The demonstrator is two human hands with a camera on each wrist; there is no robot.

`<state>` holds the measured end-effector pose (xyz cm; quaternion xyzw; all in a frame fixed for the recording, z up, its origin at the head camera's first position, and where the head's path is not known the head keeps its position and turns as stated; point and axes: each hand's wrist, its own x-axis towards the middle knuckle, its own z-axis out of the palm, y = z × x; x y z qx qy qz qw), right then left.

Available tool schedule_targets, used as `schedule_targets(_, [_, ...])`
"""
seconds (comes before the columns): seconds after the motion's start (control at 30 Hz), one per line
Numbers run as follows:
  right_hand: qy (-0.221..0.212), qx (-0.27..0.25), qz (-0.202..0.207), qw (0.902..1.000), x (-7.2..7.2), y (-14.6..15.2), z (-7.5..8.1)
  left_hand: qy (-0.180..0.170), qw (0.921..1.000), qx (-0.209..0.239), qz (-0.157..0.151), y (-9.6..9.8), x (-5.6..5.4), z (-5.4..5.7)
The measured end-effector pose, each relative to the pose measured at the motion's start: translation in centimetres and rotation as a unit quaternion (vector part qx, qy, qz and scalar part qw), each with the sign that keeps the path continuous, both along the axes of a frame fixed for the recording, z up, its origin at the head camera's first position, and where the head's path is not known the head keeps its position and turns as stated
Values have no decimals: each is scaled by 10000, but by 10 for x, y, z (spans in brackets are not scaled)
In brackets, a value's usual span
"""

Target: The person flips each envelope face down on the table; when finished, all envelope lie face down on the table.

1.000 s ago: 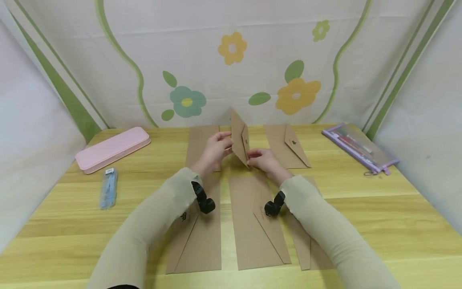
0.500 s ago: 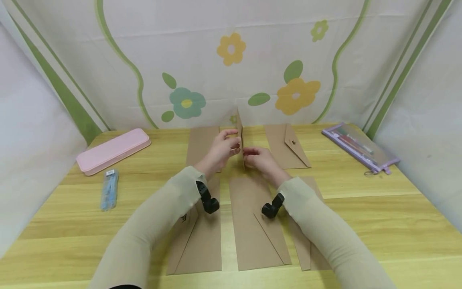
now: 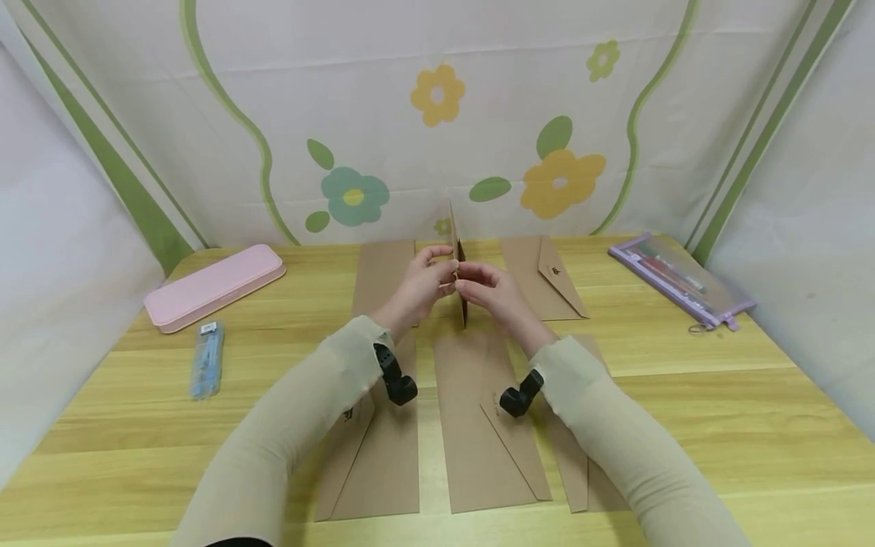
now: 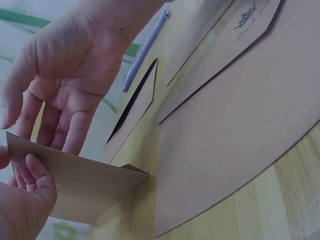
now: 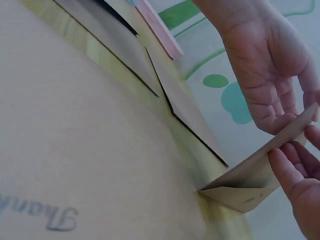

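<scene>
A brown kraft paper envelope [image 4: 95, 190] stands upright, nearly edge-on in the head view, between the two hands. My left hand [image 3: 420, 285] pinches its near edge on the plain side, fingers bent against the paper. From the flap side, my right hand [image 3: 495, 296] grips the same edge between thumb and fingers. The pointed flap [image 5: 240, 196] stands out a little at the lower end in the right wrist view. Flat envelopes lie around it: one [image 3: 379, 277] at the back left, one [image 3: 526, 277] at the back right, and one [image 3: 472, 456] in front.
Two more flat envelopes lie under the forearms, one left [image 3: 383, 463] and one right [image 3: 604, 486]. At the left are a pink case [image 3: 215, 285] and a blue item in clear wrapping [image 3: 207, 361]. A purple-edged zip pouch [image 3: 683, 277] lies right. A flowered curtain [image 3: 437, 45] stands behind.
The held envelope has turned from showing its flap side to nearly edge-on. The right hand has moved from its lower edge up to beside the left hand's fingers.
</scene>
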<state>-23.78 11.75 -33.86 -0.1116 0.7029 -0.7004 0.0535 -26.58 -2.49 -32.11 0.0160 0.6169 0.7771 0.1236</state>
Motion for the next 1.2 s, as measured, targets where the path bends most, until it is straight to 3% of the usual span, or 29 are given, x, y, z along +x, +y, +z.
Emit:
schedule_targets(0.27, [821,871,-842,9892,6,-8,-4,-3,9999,95,-66,2,1,-5])
schedule_targets(0.6, [1351,965,-1407,9760,14,-15,-4,6,9998,178,-19,6,2,-9])
schedule_targets(0.83, [1990,1500,-1772,9521,15,-16,-13,32,9999,9,-132,6,1,-13])
schedule_targets(1.07, [2194,1591,-2149,9383,20,-19,-13,86,9999,-24,-145,9,0,-14])
schedule_targets(1.2, [2434,1674,-2420,9242,20,-20,-14,105,9999,27,-117,12,0,-14])
